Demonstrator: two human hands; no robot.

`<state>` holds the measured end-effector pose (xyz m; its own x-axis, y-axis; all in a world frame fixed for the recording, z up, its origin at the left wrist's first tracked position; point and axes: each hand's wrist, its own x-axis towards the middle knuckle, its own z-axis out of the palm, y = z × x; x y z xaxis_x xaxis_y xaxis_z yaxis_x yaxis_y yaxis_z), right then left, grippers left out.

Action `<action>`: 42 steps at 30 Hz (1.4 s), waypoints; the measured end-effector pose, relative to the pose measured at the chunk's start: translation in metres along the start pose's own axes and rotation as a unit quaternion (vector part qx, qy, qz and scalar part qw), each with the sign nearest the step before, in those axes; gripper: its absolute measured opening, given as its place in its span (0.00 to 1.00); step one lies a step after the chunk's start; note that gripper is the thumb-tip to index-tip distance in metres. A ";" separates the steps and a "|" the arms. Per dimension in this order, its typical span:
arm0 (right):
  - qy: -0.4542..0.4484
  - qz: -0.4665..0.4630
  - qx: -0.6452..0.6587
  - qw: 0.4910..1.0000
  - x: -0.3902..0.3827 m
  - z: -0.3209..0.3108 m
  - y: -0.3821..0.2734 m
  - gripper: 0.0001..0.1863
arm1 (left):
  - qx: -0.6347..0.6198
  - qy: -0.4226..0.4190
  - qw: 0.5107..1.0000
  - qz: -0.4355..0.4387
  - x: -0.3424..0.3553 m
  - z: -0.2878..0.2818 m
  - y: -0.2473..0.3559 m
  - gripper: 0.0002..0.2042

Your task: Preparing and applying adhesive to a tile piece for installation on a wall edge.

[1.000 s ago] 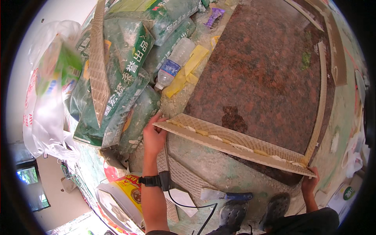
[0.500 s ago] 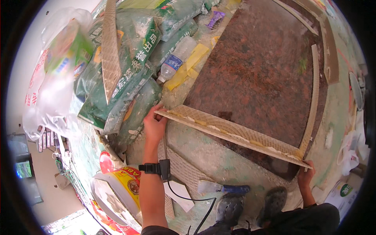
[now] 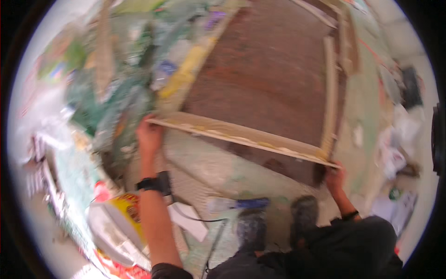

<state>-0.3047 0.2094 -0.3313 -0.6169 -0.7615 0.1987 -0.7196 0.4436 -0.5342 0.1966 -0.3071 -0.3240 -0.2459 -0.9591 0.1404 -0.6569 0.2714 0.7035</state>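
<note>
My left hand (image 3: 149, 131) is closed on the left end of a long beige tile strip (image 3: 241, 138) with yellowish adhesive along it. My right hand (image 3: 335, 175) grips that strip's right end. The strip lies across the near part of a dark red-brown stone slab (image 3: 253, 69). A second narrow beige strip (image 3: 330, 83) runs up the slab's right side. Below my hands are a scraper with a blue handle (image 3: 251, 203) and a cut white tile (image 3: 188, 221). The picture is blurred.
Green sacks (image 3: 118, 107) are piled at the left, with a plastic bottle (image 3: 165, 72), yellow scraps (image 3: 183, 76) and a white plastic bag (image 3: 51, 111). A bucket (image 3: 116, 218) sits lower left. My shoes (image 3: 303, 214) are at the bottom. White bags (image 3: 392, 149) lie at the right.
The whole view has shifted, so the slab, strip and both hands appear farther left and higher, and now smeared. Both hands still hold the strip's ends.
</note>
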 end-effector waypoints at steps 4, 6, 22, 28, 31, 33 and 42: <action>-0.017 0.009 -0.019 1.000 0.003 -0.003 -0.006 0.08 | -0.085 -0.039 0.996 -0.012 0.003 0.002 -0.004 0.18; -0.004 0.008 -0.006 1.000 0.005 -0.005 -0.015 0.09 | -0.077 -0.052 0.996 -0.004 0.004 0.003 -0.003 0.19; -0.016 -0.005 0.008 1.000 0.013 -0.008 -0.027 0.09 | -0.022 -0.044 0.999 -0.013 0.005 -0.001 -0.009 0.17; -0.014 -0.023 -0.002 1.000 0.015 -0.010 -0.028 0.09 | -0.040 -0.034 0.999 0.005 0.007 0.003 -0.014 0.15; -0.010 -0.032 0.004 0.999 0.015 -0.009 -0.027 0.09 | -0.002 -0.036 0.999 0.018 0.007 0.001 -0.015 0.14; -0.010 -0.033 0.007 0.999 0.015 -0.008 -0.026 0.09 | -0.001 -0.035 0.999 0.008 0.007 0.000 -0.016 0.14; -0.034 0.022 0.017 0.999 0.014 -0.007 -0.022 0.08 | -0.053 -0.040 0.998 -0.007 0.009 0.001 -0.019 0.15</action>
<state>-0.3001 0.1919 -0.3114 -0.6231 -0.7730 0.1189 -0.6811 0.4617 -0.5683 0.2062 -0.3204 -0.3364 -0.2966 -0.9520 0.0761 -0.5825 0.2435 0.7755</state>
